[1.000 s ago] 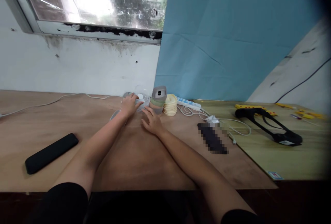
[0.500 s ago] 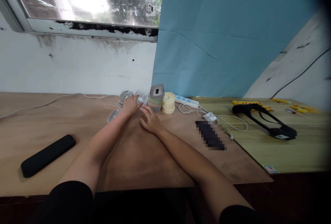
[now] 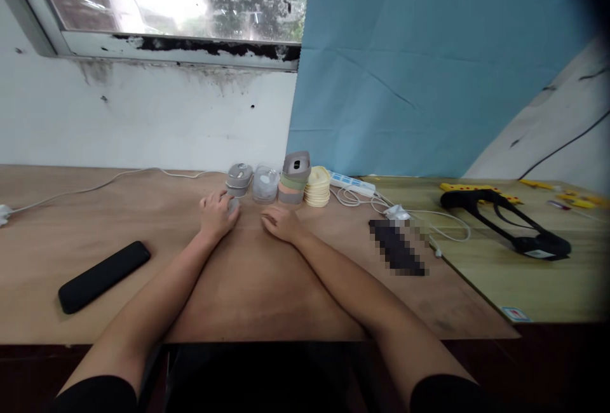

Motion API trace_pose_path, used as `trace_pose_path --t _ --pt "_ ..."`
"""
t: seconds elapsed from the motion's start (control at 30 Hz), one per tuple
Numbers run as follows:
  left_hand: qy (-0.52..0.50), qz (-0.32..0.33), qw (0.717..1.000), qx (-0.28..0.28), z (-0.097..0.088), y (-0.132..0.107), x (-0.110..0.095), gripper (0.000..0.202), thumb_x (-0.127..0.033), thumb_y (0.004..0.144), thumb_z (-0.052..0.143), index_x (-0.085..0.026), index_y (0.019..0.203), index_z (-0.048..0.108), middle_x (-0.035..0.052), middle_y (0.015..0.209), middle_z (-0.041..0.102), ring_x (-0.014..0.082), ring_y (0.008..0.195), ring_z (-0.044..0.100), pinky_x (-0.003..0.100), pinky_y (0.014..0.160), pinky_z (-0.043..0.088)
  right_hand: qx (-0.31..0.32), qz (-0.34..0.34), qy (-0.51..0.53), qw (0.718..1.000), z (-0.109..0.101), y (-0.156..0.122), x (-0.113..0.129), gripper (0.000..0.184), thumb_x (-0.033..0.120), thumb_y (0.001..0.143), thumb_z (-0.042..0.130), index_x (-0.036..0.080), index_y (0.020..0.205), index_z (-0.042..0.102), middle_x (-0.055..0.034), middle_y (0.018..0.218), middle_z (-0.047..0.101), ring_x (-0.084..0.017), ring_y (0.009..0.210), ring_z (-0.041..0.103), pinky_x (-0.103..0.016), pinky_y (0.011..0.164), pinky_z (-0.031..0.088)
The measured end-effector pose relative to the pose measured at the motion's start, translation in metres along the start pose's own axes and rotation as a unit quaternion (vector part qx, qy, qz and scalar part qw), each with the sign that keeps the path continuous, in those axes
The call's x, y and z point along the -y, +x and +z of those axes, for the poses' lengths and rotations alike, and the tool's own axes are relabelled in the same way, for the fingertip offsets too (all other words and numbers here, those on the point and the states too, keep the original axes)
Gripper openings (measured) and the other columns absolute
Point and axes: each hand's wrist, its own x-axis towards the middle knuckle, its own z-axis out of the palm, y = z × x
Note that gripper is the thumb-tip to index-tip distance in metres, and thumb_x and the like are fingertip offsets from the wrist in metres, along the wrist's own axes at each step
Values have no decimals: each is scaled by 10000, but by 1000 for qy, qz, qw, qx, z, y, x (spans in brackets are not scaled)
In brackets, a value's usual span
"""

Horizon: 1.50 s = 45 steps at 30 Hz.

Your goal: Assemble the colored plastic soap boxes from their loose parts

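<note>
My left hand (image 3: 218,214) is on the brown table top, its fingers and thumb closed around a small clear plastic dish (image 3: 233,205); most of the dish is hidden by the hand. My right hand (image 3: 282,223) lies on the table with loosely bent fingers and nothing visible in it. Behind the hands stand a stack of grey oval parts (image 3: 239,180), a stack of clear plastic containers (image 3: 265,184), a taller stack of grey, green and peach pieces (image 3: 293,179) and a pile of cream-yellow lids (image 3: 318,188).
A long black case (image 3: 105,276) lies at the left. To the right are a white power strip (image 3: 352,183) with cables, a pixelated dark item (image 3: 396,248) and a black strap frame (image 3: 505,222). The wall (image 3: 190,121) rises behind the table.
My left hand has drawn back from the clear stack and closed on the clear dish. My right hand has pulled back slightly from the stacks. The view has shifted a little.
</note>
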Motion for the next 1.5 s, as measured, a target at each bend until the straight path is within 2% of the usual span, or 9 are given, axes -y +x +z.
trace_pose_path --t 0.17,0.4,0.7,0.8,1.0,1.13,1.23,1.4,1.5 --pt "13 -91 996 -20 -2 -12 19 446 -564 794 563 -228 1073 652 101 1257 584 299 1196 482 456 1038 270 74 41 -75 994 -1 0 7 250 308 918 461 179 962 671 -66 921 687 -172 866 610 -271 743 429" --pt "-22 -147 983 112 5 -12 30 693 -650 650 646 -224 1196 613 139 1366 476 353 1205 496 443 968 409 171 100 -175 964 -11 1 16 330 364 924 426 156 898 682 -110 905 680 -208 824 588 -295 692 379" --pt "-124 -122 985 3 17 -12 27 518 -482 645 700 -200 1077 661 122 1196 557 309 1090 571 418 982 446 127 189 95 969 -3 1 9 210 390 813 607 198 843 687 -23 782 673 -141 700 562 -253 630 364" --pt "-173 -105 978 -50 19 -11 26 482 -470 625 729 -188 1012 673 126 1181 547 302 1085 570 422 978 455 49 333 318 887 2 6 6 229 417 794 604 191 795 638 34 609 566 -81 487 432 -215 488 302" --pt "-235 -57 963 -117 18 -10 18 429 -416 640 753 -168 977 659 131 1179 522 280 1110 557 421 974 460 -67 492 636 591 -1 13 5 169 352 819 550 187 784 537 90 521 436 -30 330 196 -188 348 81" --pt "-250 6 956 -150 11 -12 8 438 -378 673 738 -167 1038 619 131 1222 493 281 1163 520 427 996 439 -97 482 703 513 -2 11 11 233 411 864 477 190 835 541 74 538 460 -44 335 277 -173 329 151" --pt "-264 25 953 -149 7 -16 -1 465 -358 685 733 -175 1087 585 135 1247 476 287 1188 496 431 983 443 -95 467 697 536 3 12 17 277 448 865 433 200 904 551 45 616 524 -65 375 383 -182 339 254" --pt "-300 52 945 -117 7 -24 -19 483 -356 727 703 -191 1149 533 136 1270 458 284 1211 474 441 982 438 -35 392 558 731 14 11 29 435 218 695 598 250 1122 522 11 924 627 -91 560 557 -187 410 385" --pt "-317 93 939 -97 7 -29 -30 549 -382 748 679 -192 1220 474 148 1307 427 291 1241 447 462 1003 416 27 302 492 816 17 8 37 517 166 656 627 241 1154 514 17 892 635 -118 675 577 -225 564 483"
